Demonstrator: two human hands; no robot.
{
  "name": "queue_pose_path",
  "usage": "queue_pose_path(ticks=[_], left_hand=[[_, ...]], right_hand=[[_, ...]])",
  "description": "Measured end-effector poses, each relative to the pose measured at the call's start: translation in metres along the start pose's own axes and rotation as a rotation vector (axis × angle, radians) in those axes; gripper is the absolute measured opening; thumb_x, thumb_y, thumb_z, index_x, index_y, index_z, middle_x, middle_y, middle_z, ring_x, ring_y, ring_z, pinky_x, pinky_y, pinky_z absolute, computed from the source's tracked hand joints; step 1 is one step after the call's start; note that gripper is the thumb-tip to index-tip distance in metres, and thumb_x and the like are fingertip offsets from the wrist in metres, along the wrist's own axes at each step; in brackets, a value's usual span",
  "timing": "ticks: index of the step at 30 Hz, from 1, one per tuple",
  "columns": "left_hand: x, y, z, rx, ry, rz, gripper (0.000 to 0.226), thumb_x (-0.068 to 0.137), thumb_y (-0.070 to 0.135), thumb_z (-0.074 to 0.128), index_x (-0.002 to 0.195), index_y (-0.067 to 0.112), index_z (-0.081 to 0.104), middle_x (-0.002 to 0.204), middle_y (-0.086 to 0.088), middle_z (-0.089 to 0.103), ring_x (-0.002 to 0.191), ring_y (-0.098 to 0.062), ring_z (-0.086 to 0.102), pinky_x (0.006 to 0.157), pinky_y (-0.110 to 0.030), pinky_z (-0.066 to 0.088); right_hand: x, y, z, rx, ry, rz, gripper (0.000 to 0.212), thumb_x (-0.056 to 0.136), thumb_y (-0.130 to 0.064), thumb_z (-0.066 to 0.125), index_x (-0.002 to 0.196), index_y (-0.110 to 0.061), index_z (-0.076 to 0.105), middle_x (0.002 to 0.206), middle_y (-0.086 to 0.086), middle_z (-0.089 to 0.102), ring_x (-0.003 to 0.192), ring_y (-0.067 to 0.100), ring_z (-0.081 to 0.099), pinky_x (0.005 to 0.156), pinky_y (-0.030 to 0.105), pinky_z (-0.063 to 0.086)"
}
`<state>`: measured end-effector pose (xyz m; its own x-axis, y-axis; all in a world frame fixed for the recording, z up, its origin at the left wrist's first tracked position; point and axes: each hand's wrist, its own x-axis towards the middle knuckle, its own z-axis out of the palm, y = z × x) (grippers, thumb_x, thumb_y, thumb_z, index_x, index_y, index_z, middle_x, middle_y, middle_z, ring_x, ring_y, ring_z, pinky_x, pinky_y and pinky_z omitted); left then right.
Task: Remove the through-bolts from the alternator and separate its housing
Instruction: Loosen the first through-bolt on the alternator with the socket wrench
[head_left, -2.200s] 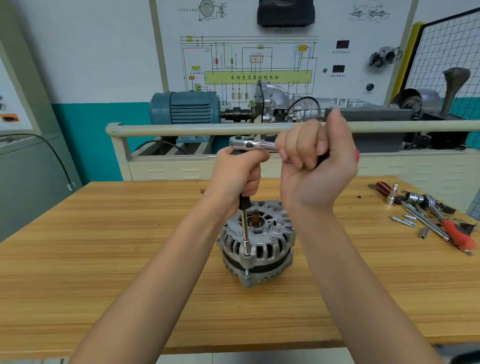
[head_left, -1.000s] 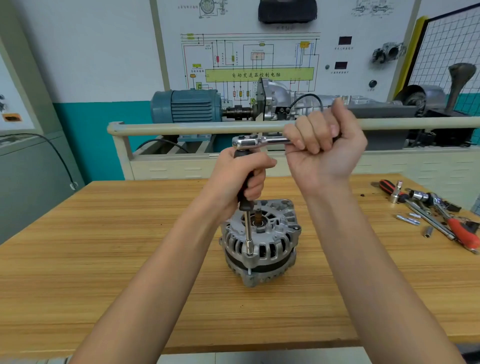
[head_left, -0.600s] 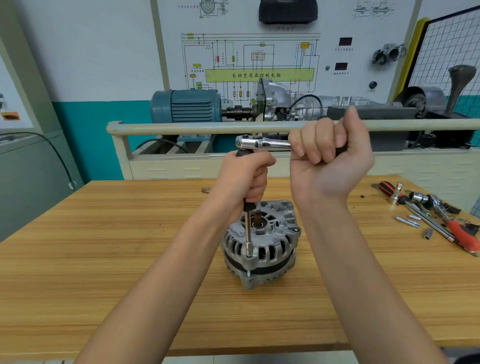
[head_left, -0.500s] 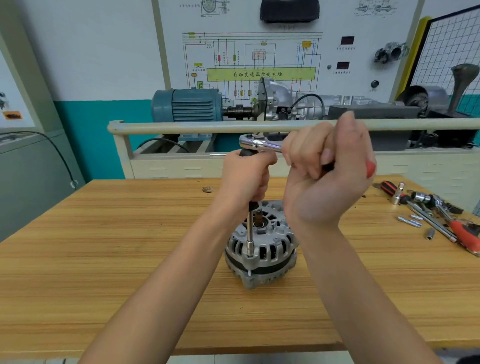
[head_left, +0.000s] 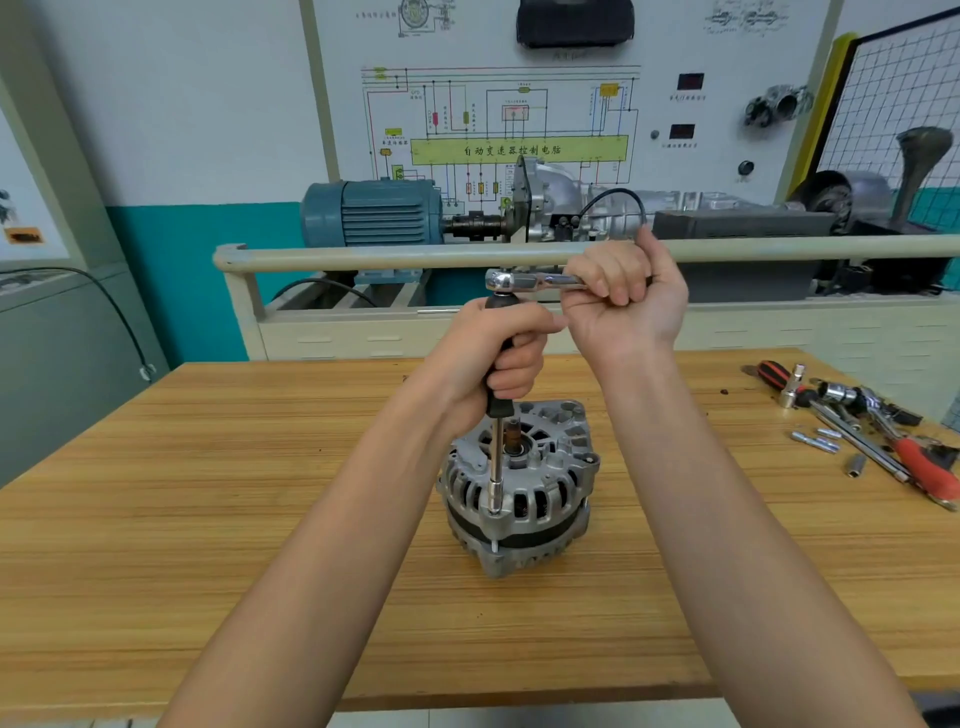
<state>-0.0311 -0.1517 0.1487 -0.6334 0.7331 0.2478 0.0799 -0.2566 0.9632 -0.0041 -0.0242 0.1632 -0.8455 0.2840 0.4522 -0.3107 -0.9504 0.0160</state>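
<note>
— Two hands on one tool? Why?
— Division of work, by the look of it. Left hand (head_left: 485, 358) wrapped tight round the black grip of the upright extension bar (head_left: 497, 462), probably to keep it plumb and pressed down on the bolt. Right hand (head_left: 626, 301) fisted round the handle of the ratchet (head_left: 511, 281), level across the top, ready to swing.
— And the alternator (head_left: 519, 488)?
— Standing on end in the middle of the wooden table (head_left: 208, 493), directly under both hands. Socket seated on the near rim, over a through-bolt (head_left: 493, 544), with a short length of shank bared in the dark gap between the housing halves.
— Housing apart yet?
— Not yet; halves together, bolt likely only part-way out.
— Surfaces?
— Cast grey metal, ribbed and slotted, rounded like a drum. Chrome bar and ratchet head, smooth and bright. Table striped, flat, dull.
— Further right?
— Loose tools (head_left: 872, 431) well apart from the job: sockets, steel bars, red and black handles.
</note>
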Motion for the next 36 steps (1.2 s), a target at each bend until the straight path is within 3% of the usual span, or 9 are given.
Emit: queue_pose_path(ticks=[3, 7, 10, 14, 19, 22, 26, 31, 36], left_hand=[[0.002, -0.003, -0.001, -0.025, 0.109, 0.016, 0.052, 0.090, 0.004, 0.050, 0.044, 0.022, 0.033, 0.037, 0.007, 0.024, 0.030, -0.007, 0.016, 0.034, -0.015, 0.014], [0.003, -0.008, 0.005, 0.006, 0.309, 0.093, 0.046, 0.088, -0.001, 0.051, 0.052, 0.020, 0.029, 0.039, 0.006, 0.023, 0.032, -0.009, 0.014, 0.037, -0.013, 0.015], [0.001, -0.009, 0.007, 0.009, 0.372, 0.128, 0.046, 0.085, -0.003, 0.051, 0.049, 0.021, 0.032, 0.040, 0.006, 0.024, 0.033, -0.009, 0.015, 0.037, -0.013, 0.015], [-0.004, -0.010, 0.005, 0.043, 0.347, 0.163, 0.046, 0.084, -0.004, 0.053, 0.051, 0.021, 0.034, 0.040, 0.007, 0.026, 0.035, -0.011, 0.016, 0.038, -0.016, 0.016], [-0.010, -0.008, -0.006, -0.004, 0.098, 0.154, 0.045, 0.085, -0.001, 0.058, 0.050, 0.019, 0.038, 0.040, 0.004, 0.029, 0.032, -0.010, 0.022, 0.037, -0.016, 0.022], [-0.010, -0.003, -0.008, 0.031, -0.081, 0.106, 0.037, 0.079, 0.007, 0.059, 0.048, 0.017, 0.042, 0.040, 0.002, 0.033, 0.032, -0.012, 0.028, 0.039, -0.019, 0.025], [-0.006, -0.002, -0.009, -0.089, -0.128, 0.025, 0.044, 0.080, 0.011, 0.054, 0.041, 0.019, 0.036, 0.033, 0.006, 0.028, 0.026, -0.006, 0.021, 0.035, -0.016, 0.014], [-0.008, -0.008, -0.003, -0.042, 0.179, 0.109, 0.056, 0.090, 0.000, 0.048, 0.041, 0.022, 0.031, 0.035, 0.006, 0.023, 0.028, -0.008, 0.015, 0.036, -0.012, 0.015], [-0.007, -0.010, 0.005, 0.009, 0.417, 0.160, 0.048, 0.084, -0.005, 0.046, 0.047, 0.021, 0.030, 0.037, 0.006, 0.025, 0.032, -0.010, 0.016, 0.039, -0.015, 0.014]], right_hand=[[-0.016, 0.008, 0.008, -0.256, -0.062, -0.164, 0.058, 0.100, -0.017, 0.033, 0.042, -0.017, 0.036, 0.035, -0.006, 0.026, 0.032, 0.009, 0.023, 0.039, 0.021, 0.024], [-0.043, 0.039, 0.018, -0.677, -0.346, -0.569, 0.041, 0.094, -0.006, 0.035, 0.055, -0.017, 0.039, 0.039, -0.006, 0.031, 0.035, 0.011, 0.026, 0.045, 0.027, 0.025], [-0.054, 0.058, 0.022, -0.847, -0.425, -0.761, 0.036, 0.090, 0.002, 0.035, 0.061, -0.019, 0.042, 0.041, -0.005, 0.035, 0.037, 0.010, 0.029, 0.049, 0.029, 0.025], [-0.052, 0.045, 0.019, -0.689, -0.448, -0.619, 0.042, 0.090, -0.003, 0.034, 0.051, -0.017, 0.035, 0.038, -0.005, 0.032, 0.034, 0.009, 0.025, 0.044, 0.026, 0.022], [-0.020, 0.013, 0.015, -0.254, -0.174, -0.076, 0.048, 0.088, -0.016, 0.040, 0.040, -0.015, 0.038, 0.032, -0.004, 0.027, 0.032, 0.009, 0.017, 0.040, 0.020, 0.023], [-0.004, 0.007, 0.007, 0.010, -0.076, 0.091, 0.054, 0.092, -0.018, 0.037, 0.039, -0.014, 0.033, 0.030, -0.003, 0.026, 0.037, 0.006, 0.010, 0.037, 0.018, 0.020], [-0.010, 0.011, 0.011, -0.102, -0.062, -0.007, 0.051, 0.090, -0.017, 0.039, 0.040, -0.015, 0.036, 0.032, -0.004, 0.026, 0.028, 0.009, 0.021, 0.036, 0.021, 0.023], [-0.044, 0.032, 0.020, -0.507, -0.268, -0.321, 0.050, 0.096, -0.012, 0.035, 0.046, -0.015, 0.035, 0.036, -0.006, 0.028, 0.035, 0.009, 0.022, 0.043, 0.025, 0.024], [-0.060, 0.057, 0.024, -0.760, -0.496, -0.628, 0.030, 0.091, 0.000, 0.030, 0.068, -0.017, 0.039, 0.040, -0.007, 0.033, 0.037, 0.009, 0.024, 0.044, 0.029, 0.017]])
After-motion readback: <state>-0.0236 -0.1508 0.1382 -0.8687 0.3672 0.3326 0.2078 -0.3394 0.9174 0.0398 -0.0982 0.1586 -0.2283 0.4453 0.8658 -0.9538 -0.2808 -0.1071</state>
